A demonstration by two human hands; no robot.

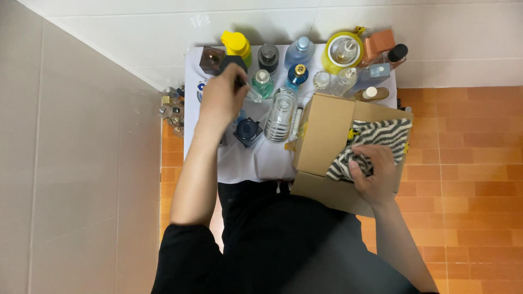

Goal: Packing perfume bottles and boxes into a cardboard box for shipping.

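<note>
My left hand (222, 99) reaches over a small white table (239, 160) crowded with perfume bottles. Its fingers close on a small dark-capped bottle (245, 90) beside a green glass bottle (262, 83). A dark blue square bottle (248, 131) and a ribbed clear bottle (280, 115) stand just below that hand. My right hand (371, 174) grips a black-and-white striped cloth (376, 140) that lies in an open cardboard box (321, 142) at the table's right edge.
Along the table's back stand a yellow-capped bottle (236, 43), a brown cube bottle (211, 59), a pale blue bottle (299, 51), a round yellow one (342, 51) and an orange one (378, 44). Grey wall on the left, orange tiled floor (463, 163) on the right.
</note>
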